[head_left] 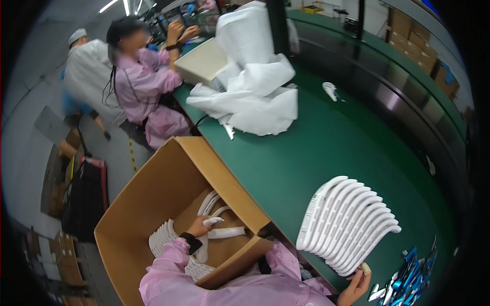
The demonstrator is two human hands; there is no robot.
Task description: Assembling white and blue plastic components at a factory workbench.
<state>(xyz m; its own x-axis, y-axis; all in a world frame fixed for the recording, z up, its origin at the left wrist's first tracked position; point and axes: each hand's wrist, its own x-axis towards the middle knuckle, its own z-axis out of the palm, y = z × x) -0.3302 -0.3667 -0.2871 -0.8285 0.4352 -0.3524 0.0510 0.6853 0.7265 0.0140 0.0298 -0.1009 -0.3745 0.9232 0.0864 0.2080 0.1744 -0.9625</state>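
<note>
My left hand (199, 227), with a black band at its wrist, reaches down into an open cardboard box (148, 188). Its fingers are closed around a white curved plastic piece (202, 251). Beside it in the box lie a few loose white pieces (227, 233) and a stack of similar ones (162, 234). On the green table at the right, a fanned row of slim white curved plastic pieces (349, 222) lies side by side. My right hand (356, 286) rests at the near end of that row, fingers apart, one fingertip in a beige cover.
Blue and silver small parts (408, 278) are heaped at the table's near right. White wrapping foam (260, 97) is piled farther back, next to a pale bin (201, 61). A co-worker in pink (145, 84) sits beyond the box; another person (92, 71) is behind.
</note>
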